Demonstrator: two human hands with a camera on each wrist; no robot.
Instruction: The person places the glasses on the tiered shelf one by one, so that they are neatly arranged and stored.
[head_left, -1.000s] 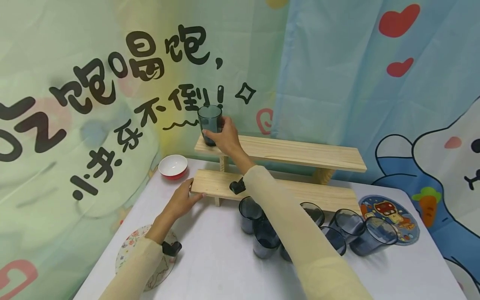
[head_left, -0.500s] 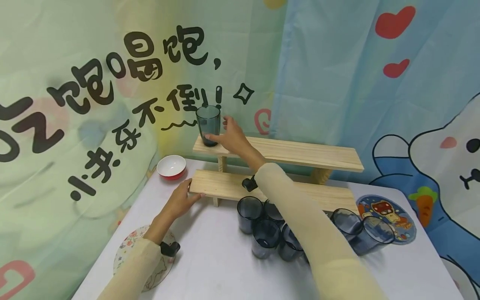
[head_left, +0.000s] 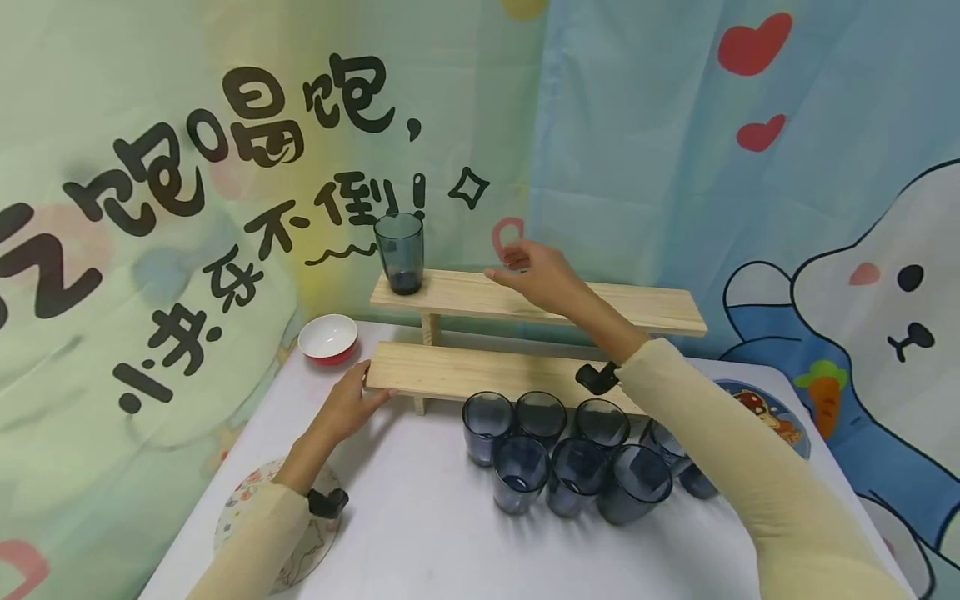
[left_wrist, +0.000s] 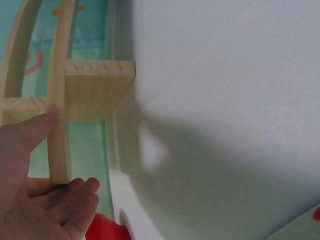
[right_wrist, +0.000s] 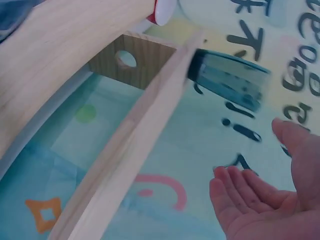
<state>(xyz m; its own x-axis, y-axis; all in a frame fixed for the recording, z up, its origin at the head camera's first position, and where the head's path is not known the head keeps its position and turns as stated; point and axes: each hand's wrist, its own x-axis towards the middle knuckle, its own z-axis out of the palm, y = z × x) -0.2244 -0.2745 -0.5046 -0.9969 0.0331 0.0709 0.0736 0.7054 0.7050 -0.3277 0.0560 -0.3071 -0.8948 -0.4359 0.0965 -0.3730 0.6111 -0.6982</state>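
Observation:
A blue-grey glass tumbler stands upright at the left end of the upper board of a two-tier wooden shelf. My right hand hangs in the air over the upper board, to the right of that tumbler and apart from it. Nothing is between its loosely bent fingers; the right wrist view shows the palm and the tumbler with a gap between them. My left hand grips the left end of the lower board, thumb on one face and fingers round the end, as the left wrist view shows on the shelf.
Several more tumblers stand grouped before the shelf, some partly hidden by my right sleeve. A red-and-white bowl sits at the back left. A floral round mat lies under my left forearm, and a blue patterned mat at the right.
My right hand has let go of the tumbler on the upper board and moved right, away from it. The left hand keeps its grip on the lower board. The view has shifted slightly right.

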